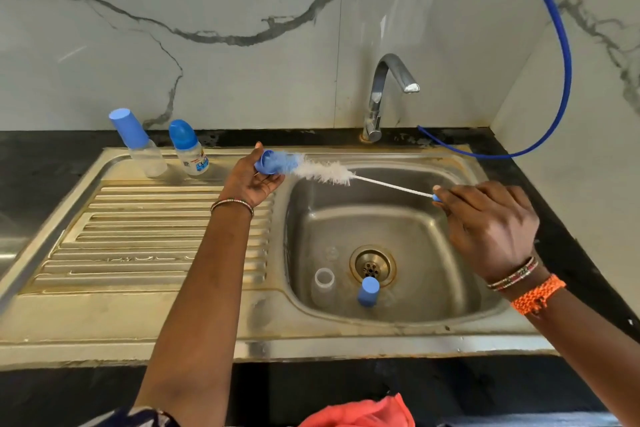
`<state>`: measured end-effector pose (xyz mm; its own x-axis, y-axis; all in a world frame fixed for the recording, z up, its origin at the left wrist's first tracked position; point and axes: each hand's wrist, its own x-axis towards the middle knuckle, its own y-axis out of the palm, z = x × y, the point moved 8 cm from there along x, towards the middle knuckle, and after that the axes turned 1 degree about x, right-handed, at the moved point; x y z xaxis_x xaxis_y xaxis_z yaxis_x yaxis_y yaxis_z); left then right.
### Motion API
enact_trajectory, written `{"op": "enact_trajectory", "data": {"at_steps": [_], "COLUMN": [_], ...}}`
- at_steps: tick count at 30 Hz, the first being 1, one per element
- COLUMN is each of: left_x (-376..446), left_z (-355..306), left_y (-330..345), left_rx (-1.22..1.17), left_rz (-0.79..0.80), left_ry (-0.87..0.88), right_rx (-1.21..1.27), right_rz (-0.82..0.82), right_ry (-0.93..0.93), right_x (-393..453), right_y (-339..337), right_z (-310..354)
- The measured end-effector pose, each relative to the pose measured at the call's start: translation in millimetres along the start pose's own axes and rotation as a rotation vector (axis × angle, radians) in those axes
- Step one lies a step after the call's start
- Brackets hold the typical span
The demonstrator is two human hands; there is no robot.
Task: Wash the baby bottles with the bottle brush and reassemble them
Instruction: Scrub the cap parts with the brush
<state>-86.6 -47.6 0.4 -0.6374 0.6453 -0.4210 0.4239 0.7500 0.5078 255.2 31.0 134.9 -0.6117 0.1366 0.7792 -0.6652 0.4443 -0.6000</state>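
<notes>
Left hand: grip closed round a blue bottle cap, bristles of the bottle brush entering it. Right hand: grip pinching the brush handle end. Sink basin: open clear bottle, blue cap by the drain. Drainboard back edge: two capped baby bottles.

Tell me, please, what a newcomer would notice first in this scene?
The bottle brush stretched over the sink, its bristles inside a blue cap held by the left hand, the right hand pinching the handle. Two capped bottles stand on the drainboard behind.
</notes>
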Motion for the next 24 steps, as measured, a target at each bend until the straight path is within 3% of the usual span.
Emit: {"op": "enact_trajectory", "data": {"at_steps": [3,5,6,9,11,12,15,17,20,24], "left_x": [0.2,-2.2,-3.6,-4.4,-6.4,-7.5,-4.5,-1.3,-4.1,-4.6], "left_z": [4.2,3.0,1.5,-4.9,-8.8,-9.2,-5.0,0.5,6.1,9.3], "left_y": [-1.2,1.7,3.0,6.2,6.9,6.4,3.8,2.7,7.7,1.3], "left_rx": [-0.097,-0.143,-0.157,-0.157,-0.149,-0.157,-0.174,-0.114,-0.05,-0.186], "left_rz": [0.018,0.059,0.077,0.106,0.094,0.091,0.09,0.083,0.109,0.137], "left_ry": [-0.013,0.002,0.012,0.041,0.048,0.05,0.041,0.02,0.029,0.016], "right_rx": [0.013,0.084,0.146,0.488,0.632,0.571,0.263,0.167,0.273,0.354], "right_rz": [0.046,0.127,0.237,0.853,1.005,0.95,0.489,0.271,0.263,0.289], "right_ry": [-0.097,0.021,0.14,0.631,0.815,0.771,0.645,0.527,0.402,0.426], "right_x": [5.7,10.3,11.1,-16.8,-34.6,-29.7,0.9,16.5,19.7,4.4], "right_y": [-5.7,-2.5,7.1,56.2,67.4,65.4,29.5,10.3,14.6,19.3], "right_z": [12.5,9.1,3.3,-15.7,-18.4,-22.0,-38.6,-35.6,-25.6,-26.8]}}
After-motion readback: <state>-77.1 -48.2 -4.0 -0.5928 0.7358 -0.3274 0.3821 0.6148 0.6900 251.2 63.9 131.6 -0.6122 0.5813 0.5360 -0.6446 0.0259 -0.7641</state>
